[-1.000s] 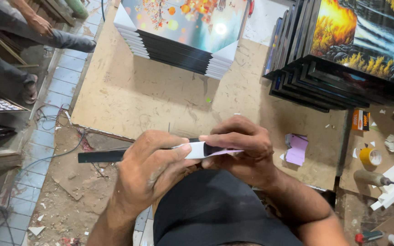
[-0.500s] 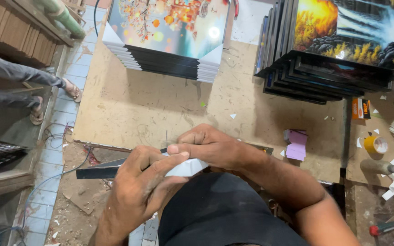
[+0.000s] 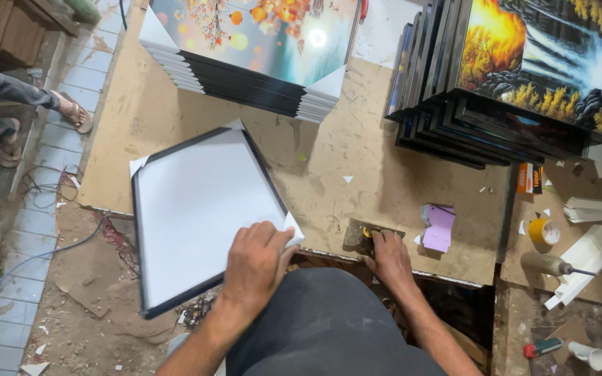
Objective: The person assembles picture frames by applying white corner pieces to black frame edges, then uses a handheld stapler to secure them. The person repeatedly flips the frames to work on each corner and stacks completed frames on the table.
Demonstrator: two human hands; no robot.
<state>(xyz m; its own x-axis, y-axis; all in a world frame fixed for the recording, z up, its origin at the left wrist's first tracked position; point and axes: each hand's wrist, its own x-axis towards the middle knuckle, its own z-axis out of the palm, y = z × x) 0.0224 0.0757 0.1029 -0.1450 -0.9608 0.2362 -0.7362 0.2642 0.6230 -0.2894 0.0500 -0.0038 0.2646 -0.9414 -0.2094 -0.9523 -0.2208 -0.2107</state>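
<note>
From the head view, our left hand [image 3: 258, 261] now presses flat, grip released, on the white-backed frame [image 3: 203, 216], which has been laid down on the surface [image 3: 329, 167]. Our right hand [image 3: 388, 254] has moved to a small metal tool [image 3: 364, 233], its grip resting on it.

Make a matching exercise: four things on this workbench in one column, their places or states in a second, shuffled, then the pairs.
1. left hand
2. right hand
3. yellow tape roll
4. pink paper pad

A. on the small metal tool at the bench edge
B. pressed on the near corner of the face-down frame
C. just right of the metal tool
D. far right, beside the awl

Pairs: 1-B, 2-A, 3-D, 4-C
</note>
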